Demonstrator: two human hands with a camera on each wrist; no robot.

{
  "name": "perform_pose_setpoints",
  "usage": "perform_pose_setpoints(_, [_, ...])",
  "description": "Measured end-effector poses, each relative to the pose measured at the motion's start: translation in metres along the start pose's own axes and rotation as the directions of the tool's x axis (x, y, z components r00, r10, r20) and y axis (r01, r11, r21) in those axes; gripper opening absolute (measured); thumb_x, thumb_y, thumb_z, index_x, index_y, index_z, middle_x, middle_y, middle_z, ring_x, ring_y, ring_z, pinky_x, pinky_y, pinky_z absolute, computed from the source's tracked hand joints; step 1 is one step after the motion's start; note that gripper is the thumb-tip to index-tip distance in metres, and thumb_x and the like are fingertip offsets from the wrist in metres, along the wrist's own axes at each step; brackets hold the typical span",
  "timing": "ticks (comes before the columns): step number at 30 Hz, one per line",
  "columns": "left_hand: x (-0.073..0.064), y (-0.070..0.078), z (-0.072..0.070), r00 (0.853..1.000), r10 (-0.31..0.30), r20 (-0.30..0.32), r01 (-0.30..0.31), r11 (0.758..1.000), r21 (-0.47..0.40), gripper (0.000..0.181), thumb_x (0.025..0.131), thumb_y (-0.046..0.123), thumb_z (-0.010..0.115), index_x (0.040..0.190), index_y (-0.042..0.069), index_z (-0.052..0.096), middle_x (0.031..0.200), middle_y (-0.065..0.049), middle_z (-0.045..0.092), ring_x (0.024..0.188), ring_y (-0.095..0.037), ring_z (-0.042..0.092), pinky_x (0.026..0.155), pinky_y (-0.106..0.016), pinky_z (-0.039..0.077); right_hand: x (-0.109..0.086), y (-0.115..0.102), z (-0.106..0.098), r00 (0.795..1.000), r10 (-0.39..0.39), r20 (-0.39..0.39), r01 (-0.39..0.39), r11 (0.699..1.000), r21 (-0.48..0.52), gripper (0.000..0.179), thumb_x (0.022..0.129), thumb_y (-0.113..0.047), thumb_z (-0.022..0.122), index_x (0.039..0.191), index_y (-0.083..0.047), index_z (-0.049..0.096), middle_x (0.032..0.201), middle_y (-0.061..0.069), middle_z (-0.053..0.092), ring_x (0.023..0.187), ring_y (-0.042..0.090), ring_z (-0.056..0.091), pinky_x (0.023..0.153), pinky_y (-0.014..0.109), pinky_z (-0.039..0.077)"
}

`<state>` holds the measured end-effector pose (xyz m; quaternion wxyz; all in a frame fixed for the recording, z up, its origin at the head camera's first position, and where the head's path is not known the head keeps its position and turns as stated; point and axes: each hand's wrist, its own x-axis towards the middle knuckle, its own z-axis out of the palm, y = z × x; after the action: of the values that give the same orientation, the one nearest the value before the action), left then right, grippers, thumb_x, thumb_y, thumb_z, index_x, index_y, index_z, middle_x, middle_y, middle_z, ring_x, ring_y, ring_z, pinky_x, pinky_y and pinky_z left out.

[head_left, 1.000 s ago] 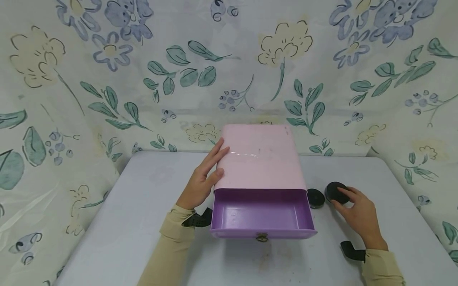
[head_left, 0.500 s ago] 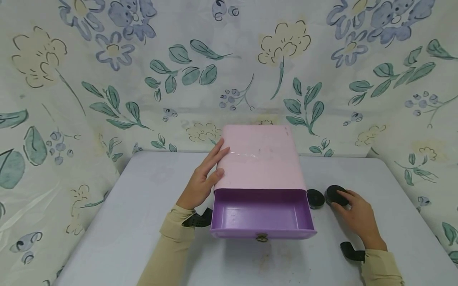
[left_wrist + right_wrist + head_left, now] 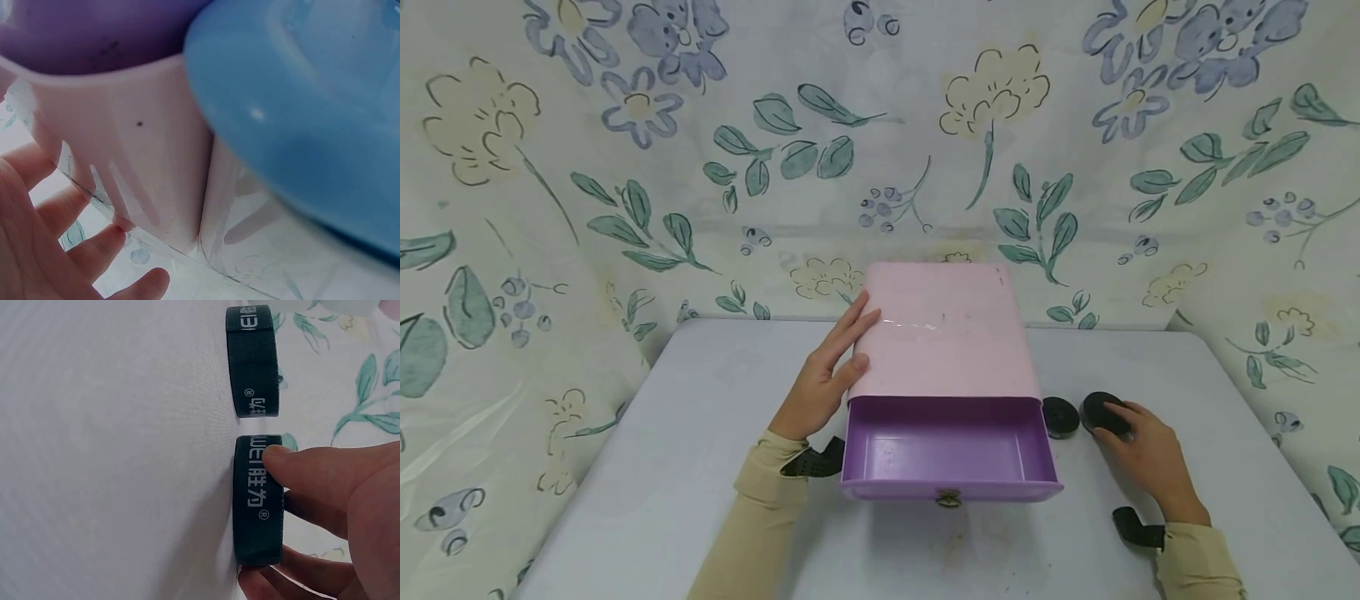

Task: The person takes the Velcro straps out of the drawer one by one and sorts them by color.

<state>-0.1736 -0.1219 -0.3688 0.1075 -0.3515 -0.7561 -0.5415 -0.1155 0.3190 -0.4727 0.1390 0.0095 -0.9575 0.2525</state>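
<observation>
A pale pink box stands on the table, its purple drawer pulled out at the front. Nothing lies inside the drawer. My left hand rests against the box's left side, fingers extended and thumb at the top edge. To the right of the box, my right hand holds a roll of black fabric tape between thumb and fingers. White lettering runs round this held roll in the right wrist view. A second, matching roll lies between it and the drawer.
The white table reaches back to a flower-printed cloth, which also covers both sides. A brass-coloured clasp juts from the drawer front. In the left wrist view, a rounded blue part stands beside the pink wall.
My right hand and its tape roll have come slightly lower and nearer, to rest beside the other roll. The left hand and the box have stayed still.
</observation>
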Motion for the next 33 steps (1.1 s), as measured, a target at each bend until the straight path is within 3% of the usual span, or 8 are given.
perform_pose_setpoints(12, [0.005, -0.002, -0.004, 1.000, -0.004, 0.008, 0.004, 1.000, -0.004, 0.053, 0.107, 0.036, 0.049, 0.154, 0.013, 0.043, 0.167, 0.003, 0.018, 0.153, -0.018, 0.014, 0.122, -0.051, 0.015, 0.002, -0.005, -0.001, 0.999, 0.030, 0.028, -0.030, 0.999, 0.011, 0.047, 0.088, -0.010, 0.075, 0.126, 0.013, 0.061, 0.131, 0.042, 0.051, 0.108, 0.055, 0.058, 0.090, 0.067, 0.046])
perform_pose_setpoints(22, [0.008, -0.006, -0.006, 1.000, -0.002, 0.014, 0.002, 1.000, -0.012, 0.051, 0.107, 0.033, 0.049, 0.154, 0.012, 0.043, 0.167, 0.003, 0.018, 0.154, -0.018, 0.013, 0.122, -0.050, 0.015, 0.008, -0.009, -0.006, 0.983, 0.122, 0.137, -0.122, 0.992, -0.008, 0.061, 0.089, -0.013, 0.073, 0.133, 0.019, 0.047, 0.137, 0.048, 0.040, 0.126, 0.063, 0.039, 0.103, 0.070, 0.034])
perform_pose_setpoints(26, [0.010, -0.006, -0.005, 1.000, -0.008, 0.012, 0.008, 1.000, -0.012, 0.051, 0.107, 0.033, 0.049, 0.154, 0.013, 0.043, 0.167, 0.003, 0.018, 0.154, -0.018, 0.013, 0.122, -0.050, 0.014, 0.010, -0.012, -0.010, 0.990, 0.104, 0.100, -0.105, 0.994, -0.001, 0.058, 0.089, -0.013, 0.074, 0.132, 0.018, 0.049, 0.137, 0.048, 0.039, 0.125, 0.064, 0.038, 0.100, 0.073, 0.035])
perform_pose_setpoints(33, [0.012, -0.006, -0.004, 1.000, -0.015, 0.005, 0.015, 1.000, -0.007, 0.051, 0.107, 0.032, 0.049, 0.154, 0.013, 0.043, 0.167, 0.004, 0.018, 0.154, -0.018, 0.013, 0.122, -0.050, 0.014, 0.015, -0.026, -0.020, 1.000, 0.009, -0.016, -0.008, 1.000, 0.027, 0.053, 0.087, -0.009, 0.078, 0.130, 0.013, 0.056, 0.136, 0.043, 0.045, 0.109, 0.059, 0.054, 0.085, 0.068, 0.048])
